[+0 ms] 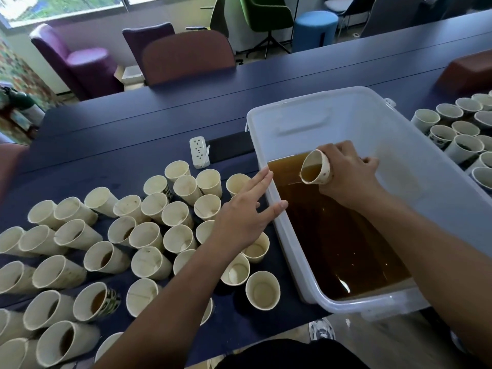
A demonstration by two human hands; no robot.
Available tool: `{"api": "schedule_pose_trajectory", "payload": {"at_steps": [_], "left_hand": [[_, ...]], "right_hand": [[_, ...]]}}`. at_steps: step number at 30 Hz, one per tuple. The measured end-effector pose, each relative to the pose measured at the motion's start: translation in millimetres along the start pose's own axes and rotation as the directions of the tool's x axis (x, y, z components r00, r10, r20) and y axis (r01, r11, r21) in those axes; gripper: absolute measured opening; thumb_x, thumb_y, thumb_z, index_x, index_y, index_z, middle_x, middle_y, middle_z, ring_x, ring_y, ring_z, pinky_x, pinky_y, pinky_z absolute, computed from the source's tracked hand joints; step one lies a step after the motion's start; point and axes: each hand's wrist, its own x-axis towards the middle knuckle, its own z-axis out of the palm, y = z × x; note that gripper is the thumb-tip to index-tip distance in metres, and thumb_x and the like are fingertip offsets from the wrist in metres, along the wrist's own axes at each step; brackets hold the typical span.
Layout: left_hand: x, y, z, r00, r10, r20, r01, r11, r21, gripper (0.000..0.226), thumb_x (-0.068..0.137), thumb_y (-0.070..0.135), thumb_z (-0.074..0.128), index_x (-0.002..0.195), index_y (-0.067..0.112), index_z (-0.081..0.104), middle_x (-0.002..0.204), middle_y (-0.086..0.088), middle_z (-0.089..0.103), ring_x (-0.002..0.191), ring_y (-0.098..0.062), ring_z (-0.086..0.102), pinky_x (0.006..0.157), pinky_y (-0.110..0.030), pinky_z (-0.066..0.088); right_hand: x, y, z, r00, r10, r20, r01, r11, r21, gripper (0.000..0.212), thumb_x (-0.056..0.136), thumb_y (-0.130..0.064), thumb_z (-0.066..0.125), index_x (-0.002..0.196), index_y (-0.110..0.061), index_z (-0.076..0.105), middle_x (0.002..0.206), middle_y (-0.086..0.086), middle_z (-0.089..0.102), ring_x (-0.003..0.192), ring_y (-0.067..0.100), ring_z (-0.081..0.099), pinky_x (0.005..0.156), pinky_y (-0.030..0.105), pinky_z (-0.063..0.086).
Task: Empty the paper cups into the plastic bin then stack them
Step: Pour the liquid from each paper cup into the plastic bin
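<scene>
Right grip [346, 171] holds paper cup [315, 167] tilted inside plastic bin [266, 115].

Probably an office lounge: long navy table [186, 107], upholstered chairs [186, 57], blue stool [315, 29], big windows [66, 6].

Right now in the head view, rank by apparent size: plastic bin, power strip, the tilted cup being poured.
1. plastic bin, by far.
2 and 3. cup and power strip look alike; not ranked.

One plastic bin [269, 121], dozens of paper cups [149, 262], two hands [239, 217]
</scene>
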Motion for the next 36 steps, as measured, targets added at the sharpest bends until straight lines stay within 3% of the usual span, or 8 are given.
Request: {"api": "schedule_pose_trajectory", "payload": {"at_steps": [5,10,18,26,30,34,36], "left_hand": [[1.4,-1.7,1.3,1.0,0.009,0.001,-0.009,1.0,0.005,0.071,0.09,0.071,0.05,0.154,0.052,0.026,0.128,0.068,-0.002,0.102,0.001,0.065,0.091,-0.032,0.058],[1.8,-3.2,2.0,1.0,0.011,-0.002,-0.011,1.0,-0.004,0.073,0.087,0.075,0.048,0.153,0.052,0.028,0.128,0.069,0.0,0.094,0.0,0.066,0.089,-0.035,0.059],[2.5,-4.9,3.5,1.0,0.014,-0.004,-0.014,1.0,-0.021,0.072,0.089,0.071,0.051,0.154,0.051,0.027,0.133,0.064,0.003,0.092,-0.002,0.067,0.089,-0.036,0.059],[2.2,-3.9,3.2,1.0,-0.001,0.003,0.001,1.0,0.005,0.07,0.092,0.069,0.051,0.154,0.052,0.024,0.13,0.065,-0.002,0.091,0.0,0.067,0.092,-0.038,0.058],[1.9,-3.3,3.2,1.0,-0.002,-0.01,0.002,1.0,-0.002,0.069,0.093,0.068,0.052,0.154,0.051,0.025,0.141,0.055,0.003,0.088,-0.001,0.067,0.092,-0.039,0.058],[1.5,-2.1,2.9,1.0,0.005,-0.014,-0.005,1.0,-0.009,0.069,0.092,0.067,0.053,0.154,0.051,0.027,0.144,0.052,0.006,0.084,0.0,0.066,0.091,-0.038,0.058],[1.6,-1.2,2.6,1.0,0.005,-0.015,-0.006,1.0,-0.007,0.069,0.092,0.067,0.053,0.154,0.05,0.027,0.146,0.05,0.009,0.084,0.0,0.066,0.091,-0.038,0.058]], "right_hand": [[0.5,-0.2,0.5,0.999,-0.047,-0.016,0.044,0.983,-0.176,0.071,0.073,-0.021,0.079,0.134,-0.03,0.045,0.129,0.005,0.047,0.114,0.032,0.055,0.094,0.048,0.024],[-0.4,-6.1,-1.2,0.997,-0.07,-0.035,0.063,0.982,-0.178,0.067,0.073,-0.018,0.074,0.127,-0.034,0.037,0.12,-0.001,0.055,0.11,0.029,0.056,0.095,0.049,0.024],[-2.9,-7.2,-0.2,0.979,-0.204,-0.001,0.192,0.924,-0.33,0.062,0.074,-0.016,0.076,0.128,-0.036,0.052,0.131,-0.002,0.055,0.13,0.029,0.04,0.099,0.053,0.02],[-1.4,-6.2,-3.1,0.979,-0.187,-0.079,0.152,0.934,-0.325,0.062,0.074,-0.011,0.076,0.128,-0.035,0.058,0.133,0.003,0.053,0.134,0.032,0.033,0.102,0.055,0.016],[-2.9,-5.0,-3.6,0.987,-0.163,-0.008,0.151,0.93,-0.336,0.06,0.076,-0.016,0.077,0.129,-0.038,0.058,0.135,0.001,0.054,0.135,0.03,0.032,0.103,0.054,0.016],[-1.3,-1.6,-10.7,0.978,-0.143,-0.149,0.099,0.958,-0.269,0.061,0.074,-0.024,0.082,0.129,-0.033,0.059,0.131,0.002,0.054,0.134,0.032,0.033,0.102,0.055,0.018],[-1.0,-2.5,-11.7,0.988,-0.111,-0.11,0.078,0.959,-0.271,0.06,0.075,-0.024,0.08,0.13,-0.035,0.057,0.132,0.001,0.053,0.134,0.031,0.032,0.102,0.054,0.018]]}}
